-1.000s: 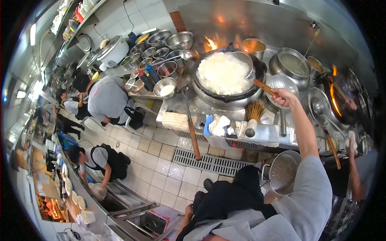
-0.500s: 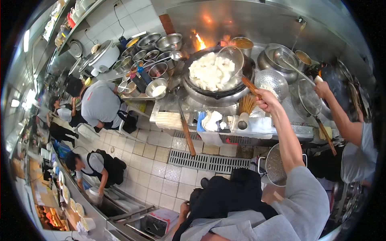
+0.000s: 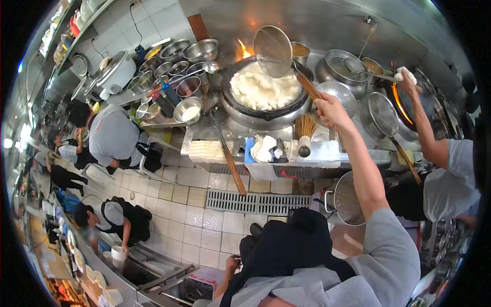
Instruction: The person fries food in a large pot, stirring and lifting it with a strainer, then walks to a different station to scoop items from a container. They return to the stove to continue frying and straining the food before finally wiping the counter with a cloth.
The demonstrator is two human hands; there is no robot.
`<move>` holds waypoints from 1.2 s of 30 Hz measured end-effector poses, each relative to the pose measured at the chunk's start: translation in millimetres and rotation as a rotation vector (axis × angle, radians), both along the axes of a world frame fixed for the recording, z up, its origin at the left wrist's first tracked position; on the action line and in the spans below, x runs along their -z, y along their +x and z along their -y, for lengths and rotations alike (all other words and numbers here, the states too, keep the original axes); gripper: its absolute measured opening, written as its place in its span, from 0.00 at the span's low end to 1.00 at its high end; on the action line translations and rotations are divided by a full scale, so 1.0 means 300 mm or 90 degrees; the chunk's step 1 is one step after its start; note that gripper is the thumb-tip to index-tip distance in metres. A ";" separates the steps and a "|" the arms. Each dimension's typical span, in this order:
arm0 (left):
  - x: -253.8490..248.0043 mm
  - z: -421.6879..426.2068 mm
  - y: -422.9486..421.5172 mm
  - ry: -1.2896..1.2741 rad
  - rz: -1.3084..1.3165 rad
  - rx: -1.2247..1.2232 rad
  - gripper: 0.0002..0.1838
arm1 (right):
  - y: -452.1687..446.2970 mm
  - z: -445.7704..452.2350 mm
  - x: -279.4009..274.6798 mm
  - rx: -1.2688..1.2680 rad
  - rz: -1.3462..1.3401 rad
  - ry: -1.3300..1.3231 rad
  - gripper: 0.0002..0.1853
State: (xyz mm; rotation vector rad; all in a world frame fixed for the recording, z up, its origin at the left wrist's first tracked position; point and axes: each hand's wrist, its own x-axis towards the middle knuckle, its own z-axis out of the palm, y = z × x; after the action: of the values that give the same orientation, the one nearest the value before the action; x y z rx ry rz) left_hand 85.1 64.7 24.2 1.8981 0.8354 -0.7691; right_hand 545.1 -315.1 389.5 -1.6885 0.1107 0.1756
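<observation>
The strainer [image 3: 272,52] is above the back of the wok [image 3: 226,88], its mesh tilted and clear of the white froth [image 3: 263,88] that fills the wok. The right hand [image 3: 332,111] is closed around the strainer's wooden handle; the left hand [image 3: 232,264] hangs low by the dark apron [image 3: 286,245], and whether it grips anything I cannot tell. Behind the wok, 1 pot [image 3: 300,50] has orange-brown liquid. Right of it, the big pot [image 3: 327,69] contains a pale liquid, with a co-worker's ladle [image 3: 354,65] over its right side. The skimmer [image 3: 338,97] sits just beside the wok. Left of the wok, 1 bowl [image 3: 188,120] has something white in it, among other steel bowls [image 3: 201,51]. Lower down, near the right forearm, the 2-handled pot [image 3: 335,204] contains cloudy liquid. Half a second ago the strainer sat lower, against the wok's contents, and those looked lumpy; now the mesh is raised and the surface is frothy. The co-worker's ladle was already at the big pot then.
</observation>
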 end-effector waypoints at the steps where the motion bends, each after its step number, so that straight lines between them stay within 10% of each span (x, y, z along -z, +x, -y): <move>1: 0.004 -0.003 0.005 -0.011 0.007 -0.021 0.15 | -0.003 0.011 -0.001 -0.014 -0.021 0.039 0.14; 8: 0.019 0.006 0.057 -0.001 0.018 -0.040 0.15 | -0.021 0.105 0.040 0.029 -0.114 0.257 0.13; 19: 0.512 -0.019 -0.173 0.100 0.151 0.069 0.15 | -0.359 0.370 0.392 0.270 0.134 -0.451 0.29; 28: 0.016 0.043 0.226 0.045 0.139 0.064 0.16 | -0.329 0.289 0.286 0.223 0.295 -0.314 0.28; 36: 0.212 0.019 0.229 -0.048 0.063 -0.146 0.20 | 0.273 0.232 0.330 0.084 0.239 -0.288 0.19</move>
State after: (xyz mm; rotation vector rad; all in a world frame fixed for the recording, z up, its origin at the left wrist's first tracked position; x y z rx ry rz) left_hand 153.8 58.9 -39.3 1.7234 0.9299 -0.5531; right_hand 626.9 -384.6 290.6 -2.1263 -0.0242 -0.2873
